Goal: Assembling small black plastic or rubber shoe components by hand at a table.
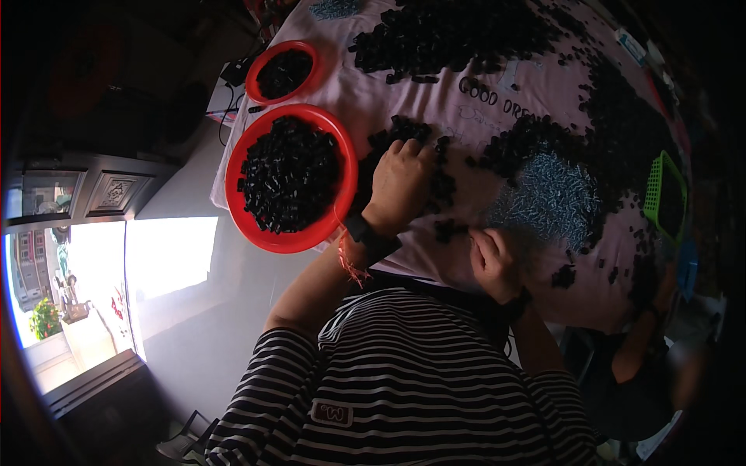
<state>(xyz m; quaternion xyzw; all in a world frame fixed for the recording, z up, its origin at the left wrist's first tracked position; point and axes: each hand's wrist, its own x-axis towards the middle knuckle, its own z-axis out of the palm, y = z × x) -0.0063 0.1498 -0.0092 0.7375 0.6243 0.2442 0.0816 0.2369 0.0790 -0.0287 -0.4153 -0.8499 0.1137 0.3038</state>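
Observation:
My left hand (402,180), its fingers curled downward, is over a loose group of small black plastic pieces (408,128). Its fingertips are hidden, so what they hold does not show. Closer to me, my right hand (495,260) is closed, thumb against the curled fingers; anything in it is too small to make out. A few black pieces (448,230) lie just left of that hand. Beyond it spreads a heap of small silvery-blue screws (556,194). A large red basin (351,167) full of black pieces stands left of my left hand.
A smaller red basin (311,64) with black pieces sits behind the large one. Big black heaps (458,35) cover the far side of the pink cloth (423,97). A green basket (665,186) stands at the right, near another person's arm (641,342).

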